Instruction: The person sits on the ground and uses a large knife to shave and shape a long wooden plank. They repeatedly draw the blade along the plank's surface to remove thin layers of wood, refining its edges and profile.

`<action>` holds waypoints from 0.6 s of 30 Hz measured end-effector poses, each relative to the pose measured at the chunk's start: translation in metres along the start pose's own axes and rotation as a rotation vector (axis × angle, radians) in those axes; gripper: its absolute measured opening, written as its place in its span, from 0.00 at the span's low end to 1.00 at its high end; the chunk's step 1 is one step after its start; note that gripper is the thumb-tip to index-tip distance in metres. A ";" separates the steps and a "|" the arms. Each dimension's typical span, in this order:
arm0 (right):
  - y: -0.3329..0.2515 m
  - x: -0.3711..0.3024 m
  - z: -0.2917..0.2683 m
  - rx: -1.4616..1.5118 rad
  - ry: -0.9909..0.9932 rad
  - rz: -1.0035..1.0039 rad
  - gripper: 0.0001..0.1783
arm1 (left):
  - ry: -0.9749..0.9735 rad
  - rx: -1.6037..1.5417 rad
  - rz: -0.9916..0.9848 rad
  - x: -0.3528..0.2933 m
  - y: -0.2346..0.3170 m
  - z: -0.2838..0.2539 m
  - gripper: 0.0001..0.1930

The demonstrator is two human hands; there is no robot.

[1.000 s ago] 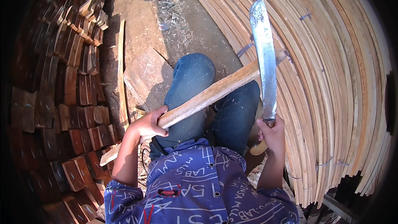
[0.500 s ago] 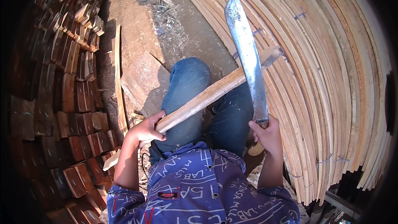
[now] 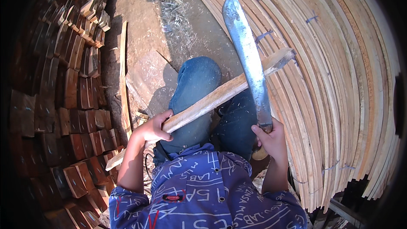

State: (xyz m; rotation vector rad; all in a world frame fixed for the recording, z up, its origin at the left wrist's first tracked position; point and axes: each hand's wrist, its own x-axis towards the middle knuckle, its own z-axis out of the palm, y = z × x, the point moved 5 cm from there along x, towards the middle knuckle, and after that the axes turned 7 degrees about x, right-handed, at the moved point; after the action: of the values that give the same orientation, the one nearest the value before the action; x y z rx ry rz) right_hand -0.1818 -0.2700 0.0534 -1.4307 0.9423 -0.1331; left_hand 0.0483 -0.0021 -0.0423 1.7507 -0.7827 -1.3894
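Wood strips: a broad pile right of the stick, reaching past its far end.
Wood blocks: stacked in rows, well left of the stick.
Jeans: knees bent, beneath the stick.
Stick: slants up rightward across the thighs.
Knife: blade up, crossing over the stick; I can't tell whether they touch.
Left hand: fingers gripping the stick's nearer part.
Right hand: below the stick, fingers wrapped round the knife's handle.
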 end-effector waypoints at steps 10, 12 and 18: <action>0.013 0.001 0.017 -0.139 -0.042 -0.062 0.10 | -0.030 0.014 -0.034 -0.001 0.017 -0.003 0.27; 0.006 0.001 0.011 -0.052 -0.021 0.009 0.10 | -0.013 -0.004 -0.028 0.000 0.013 -0.002 0.27; 0.006 0.012 0.003 0.090 0.089 -0.028 0.10 | -0.030 -0.008 -0.022 0.001 0.008 -0.003 0.26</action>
State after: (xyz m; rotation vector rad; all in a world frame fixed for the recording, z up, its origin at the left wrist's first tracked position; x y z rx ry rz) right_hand -0.1749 -0.2734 0.0427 -1.3637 0.9776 -0.2590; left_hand 0.0512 -0.0070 -0.0359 1.7406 -0.7743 -1.4348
